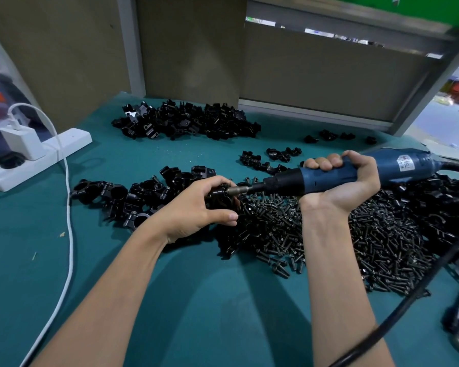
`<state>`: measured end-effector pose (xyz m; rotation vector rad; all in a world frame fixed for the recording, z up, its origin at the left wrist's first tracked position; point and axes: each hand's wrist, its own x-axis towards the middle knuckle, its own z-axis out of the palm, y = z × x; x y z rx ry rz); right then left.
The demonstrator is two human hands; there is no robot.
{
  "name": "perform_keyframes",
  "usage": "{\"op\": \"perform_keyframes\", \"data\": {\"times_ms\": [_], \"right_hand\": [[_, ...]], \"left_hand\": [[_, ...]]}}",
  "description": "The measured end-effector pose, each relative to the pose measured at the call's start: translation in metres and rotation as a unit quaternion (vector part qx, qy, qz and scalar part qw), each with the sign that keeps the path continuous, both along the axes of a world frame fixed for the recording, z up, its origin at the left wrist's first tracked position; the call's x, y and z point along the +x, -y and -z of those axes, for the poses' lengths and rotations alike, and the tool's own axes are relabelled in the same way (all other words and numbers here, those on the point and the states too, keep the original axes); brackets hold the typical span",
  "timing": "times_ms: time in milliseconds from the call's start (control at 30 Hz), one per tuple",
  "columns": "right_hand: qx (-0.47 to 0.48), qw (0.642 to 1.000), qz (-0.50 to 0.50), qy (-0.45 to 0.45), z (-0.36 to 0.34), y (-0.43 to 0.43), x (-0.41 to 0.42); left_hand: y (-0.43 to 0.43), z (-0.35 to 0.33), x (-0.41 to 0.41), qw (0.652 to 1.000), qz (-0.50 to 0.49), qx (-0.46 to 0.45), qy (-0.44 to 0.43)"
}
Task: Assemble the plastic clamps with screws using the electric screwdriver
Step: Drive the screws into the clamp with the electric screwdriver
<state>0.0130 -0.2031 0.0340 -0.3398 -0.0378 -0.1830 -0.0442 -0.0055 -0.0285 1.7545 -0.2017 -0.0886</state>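
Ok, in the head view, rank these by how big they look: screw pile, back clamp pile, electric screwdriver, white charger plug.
1. screw pile
2-3. back clamp pile and electric screwdriver look about alike; the pile lies farther off, so unranked.
4. white charger plug

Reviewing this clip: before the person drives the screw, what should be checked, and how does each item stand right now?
1. Left hand grips the clamp: ok.
2. Right hand is wrapped round the electric screwdriver: ok.
3. Bit reaches the clamp: ok.
4. Screw seated straight under the bit: cannot tell, the left hand hides it.
5. Left fingertips clear of the bit: not ok, they lie right beside its tip.
6. Black cord away from the clamp: ok, it loops off to the right.
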Motion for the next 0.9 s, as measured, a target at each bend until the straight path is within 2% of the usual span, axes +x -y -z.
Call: {"op": "perform_keyframes", "data": {"times_ms": [767,900], "right_hand": [[-0.014,1.0,0.015,-0.012,-0.0006,-0.0038,-0.0072],[-0.025,0.999,0.023,-0.006,-0.001,-0.004,-0.0084]], "left_hand": [[0.0033,-0.0041,-0.0027,1.0,0.012,0.019,0.013],[0.0027,-0.0053,-0.0041,0.999,0.026,-0.019,-0.009]]}}
